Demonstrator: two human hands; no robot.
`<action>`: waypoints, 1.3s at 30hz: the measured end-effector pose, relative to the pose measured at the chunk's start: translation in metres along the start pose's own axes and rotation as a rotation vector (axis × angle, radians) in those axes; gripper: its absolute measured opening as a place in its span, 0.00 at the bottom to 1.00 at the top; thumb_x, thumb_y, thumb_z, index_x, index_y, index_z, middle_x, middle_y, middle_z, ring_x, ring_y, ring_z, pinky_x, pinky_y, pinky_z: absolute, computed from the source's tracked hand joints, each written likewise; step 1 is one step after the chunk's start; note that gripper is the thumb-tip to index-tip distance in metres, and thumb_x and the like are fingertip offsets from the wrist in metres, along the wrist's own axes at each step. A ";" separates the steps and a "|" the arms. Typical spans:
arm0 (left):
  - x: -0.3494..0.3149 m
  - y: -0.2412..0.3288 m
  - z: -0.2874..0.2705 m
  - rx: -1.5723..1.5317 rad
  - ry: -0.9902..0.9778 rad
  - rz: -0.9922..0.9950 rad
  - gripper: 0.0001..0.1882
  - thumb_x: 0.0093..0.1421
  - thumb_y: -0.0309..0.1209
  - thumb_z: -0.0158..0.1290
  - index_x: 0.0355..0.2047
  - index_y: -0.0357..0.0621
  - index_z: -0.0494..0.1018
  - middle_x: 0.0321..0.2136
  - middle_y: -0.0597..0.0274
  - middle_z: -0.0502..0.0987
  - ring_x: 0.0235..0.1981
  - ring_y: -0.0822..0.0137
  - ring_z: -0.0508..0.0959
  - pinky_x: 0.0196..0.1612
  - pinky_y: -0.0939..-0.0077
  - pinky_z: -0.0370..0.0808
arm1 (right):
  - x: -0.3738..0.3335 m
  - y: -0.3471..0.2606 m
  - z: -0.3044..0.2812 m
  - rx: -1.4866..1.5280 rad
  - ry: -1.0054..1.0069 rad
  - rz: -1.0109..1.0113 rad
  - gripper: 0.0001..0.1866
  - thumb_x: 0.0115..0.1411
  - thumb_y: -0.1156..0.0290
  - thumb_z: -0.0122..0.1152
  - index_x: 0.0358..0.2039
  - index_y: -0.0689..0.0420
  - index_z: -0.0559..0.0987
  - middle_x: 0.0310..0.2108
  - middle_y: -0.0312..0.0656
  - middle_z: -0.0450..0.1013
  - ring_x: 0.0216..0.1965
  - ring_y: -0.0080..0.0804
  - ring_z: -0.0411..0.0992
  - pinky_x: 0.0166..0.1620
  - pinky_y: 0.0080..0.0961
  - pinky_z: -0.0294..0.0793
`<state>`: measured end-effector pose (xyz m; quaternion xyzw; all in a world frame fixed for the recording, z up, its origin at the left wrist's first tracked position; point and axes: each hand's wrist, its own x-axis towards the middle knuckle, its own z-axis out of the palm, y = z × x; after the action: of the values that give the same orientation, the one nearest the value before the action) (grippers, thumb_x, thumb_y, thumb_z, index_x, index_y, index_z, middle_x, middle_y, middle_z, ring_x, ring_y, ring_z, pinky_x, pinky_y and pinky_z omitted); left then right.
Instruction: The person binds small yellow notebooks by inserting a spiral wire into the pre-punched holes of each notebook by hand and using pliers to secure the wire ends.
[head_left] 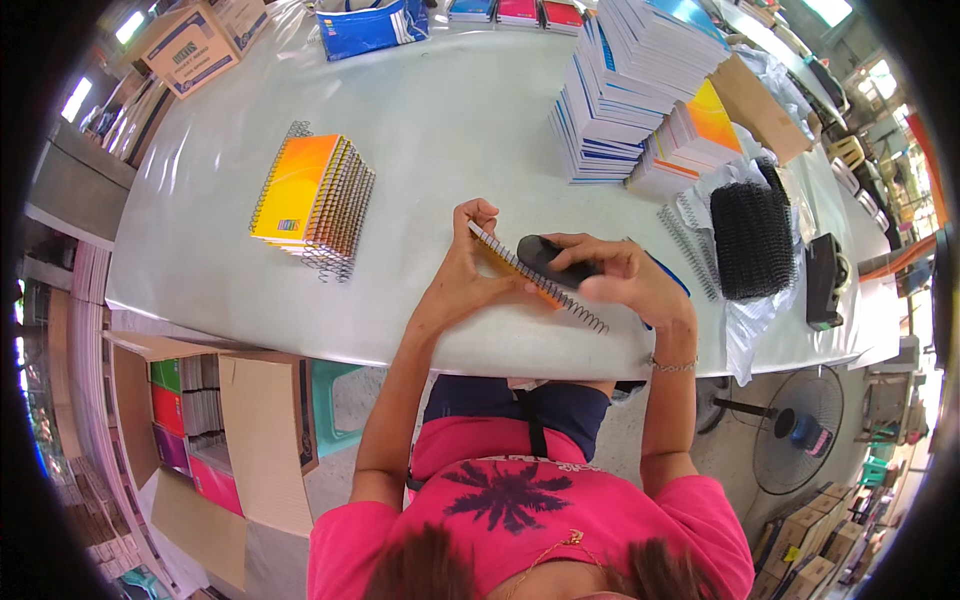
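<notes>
Near the table's front edge, my left hand [462,268] grips a small orange-covered notebook [495,264] held on edge, its spine facing up. A dark wire coil [588,317] runs along that spine and sticks out past the notebook's lower right end. My right hand [630,280] is closed on a smooth black oval object [541,257], which is against or just above the coil; whether they touch I cannot tell. Its exact kind does not show. Beside my right wrist lies a blue-edged thing [668,274], mostly hidden. To the left stands a stack of yellow-orange coil notebooks [298,190].
Tall stacks of unbound books [610,110] rise at the far right. Nearer are a bundle of black coils [752,240] on plastic, loose coils [688,245] and a black tape dispenser [826,282]. A blue pouch [372,28] lies far off. An open carton [265,430] sits below left.
</notes>
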<state>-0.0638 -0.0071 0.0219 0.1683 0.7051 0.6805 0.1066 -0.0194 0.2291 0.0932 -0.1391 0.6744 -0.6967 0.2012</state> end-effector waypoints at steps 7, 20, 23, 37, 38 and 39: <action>-0.001 -0.001 0.000 -0.005 -0.015 0.012 0.52 0.36 0.32 0.76 0.56 0.48 0.52 0.42 0.64 0.59 0.49 0.67 0.62 0.58 0.73 0.59 | 0.009 0.002 0.013 -0.032 0.070 -0.031 0.20 0.56 0.65 0.69 0.47 0.62 0.81 0.60 0.51 0.65 0.58 0.34 0.68 0.60 0.30 0.66; -0.012 -0.004 0.029 -0.120 0.309 0.106 0.22 0.64 0.30 0.55 0.53 0.39 0.58 0.47 0.59 0.62 0.50 0.67 0.63 0.57 0.74 0.60 | -0.049 0.044 -0.002 -1.041 0.808 0.251 0.33 0.54 0.60 0.68 0.60 0.50 0.71 0.62 0.53 0.62 0.65 0.53 0.56 0.66 0.43 0.54; -0.015 0.001 0.028 -0.216 0.298 0.066 0.16 0.67 0.32 0.52 0.50 0.38 0.62 0.43 0.62 0.64 0.46 0.72 0.64 0.53 0.79 0.61 | -0.066 0.053 0.013 -1.064 0.874 0.290 0.31 0.54 0.64 0.67 0.59 0.50 0.72 0.59 0.53 0.63 0.64 0.52 0.56 0.65 0.45 0.52; -0.018 0.008 0.006 -0.013 0.281 -0.013 0.09 0.63 0.26 0.57 0.42 0.34 0.77 0.29 0.67 0.75 0.31 0.79 0.70 0.38 0.83 0.69 | -0.021 0.024 0.107 -0.753 0.833 -0.324 0.29 0.45 0.77 0.69 0.52 0.58 0.77 0.45 0.48 0.70 0.44 0.46 0.70 0.48 0.38 0.71; -0.018 0.011 0.006 -0.032 0.274 0.002 0.09 0.63 0.25 0.56 0.42 0.34 0.78 0.30 0.65 0.77 0.32 0.78 0.73 0.40 0.83 0.71 | -0.015 0.027 0.112 -0.760 0.819 -0.327 0.29 0.44 0.76 0.69 0.51 0.57 0.77 0.45 0.48 0.70 0.43 0.46 0.70 0.47 0.39 0.71; -0.018 0.013 0.006 -0.052 0.267 0.017 0.08 0.63 0.24 0.55 0.42 0.34 0.78 0.31 0.64 0.79 0.34 0.77 0.75 0.41 0.82 0.72 | -0.010 0.029 0.116 -0.827 0.826 -0.352 0.29 0.44 0.76 0.69 0.51 0.56 0.78 0.45 0.48 0.70 0.42 0.45 0.70 0.46 0.38 0.71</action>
<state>-0.0441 -0.0084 0.0334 0.0792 0.6937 0.7158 0.0105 0.0460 0.1315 0.0708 -0.0333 0.8782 -0.3963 -0.2656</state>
